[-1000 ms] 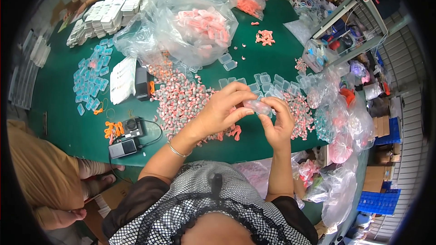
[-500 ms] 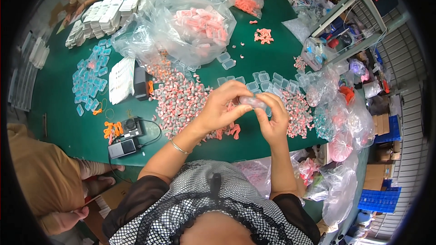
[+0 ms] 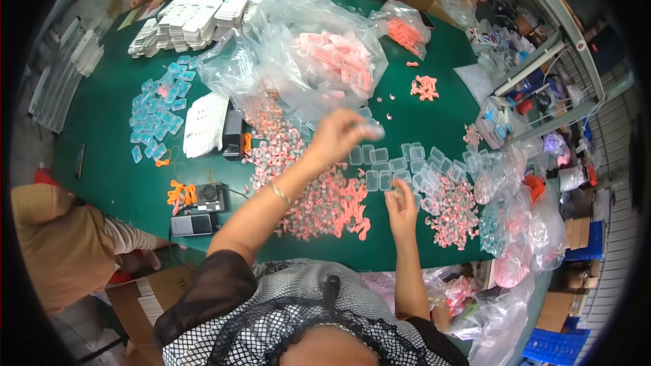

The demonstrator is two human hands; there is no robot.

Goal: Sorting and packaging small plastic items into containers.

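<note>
My left hand (image 3: 336,139) is raised over the far side of the table work, closed on a small clear plastic case (image 3: 371,130) at its fingertips. What lies inside the case is blurred. My right hand (image 3: 402,207) is apart from it, nearer to me, with loosely bent fingers and nothing visible between them. It is beside several open clear cases (image 3: 380,179) laid out on the green table (image 3: 271,247). Under my left forearm spreads a heap of small pink-and-grey pieces (image 3: 312,200), with pink cord-like pieces (image 3: 352,213) at its right edge. A second heap (image 3: 453,213) sits right of my right hand.
A large clear bag (image 3: 268,61) holds pink filled cases (image 3: 339,57). Blue cases (image 3: 159,112), white card stacks (image 3: 186,24) and a black radio-like device (image 3: 193,224) are to the left. Plastic bags (image 3: 508,210) crowd the right. Other people sit around the table.
Both hands were on the case together; now only my left hand has it, carried farther away from me. My right hand has let go and dropped back nearer. The view has shifted.
</note>
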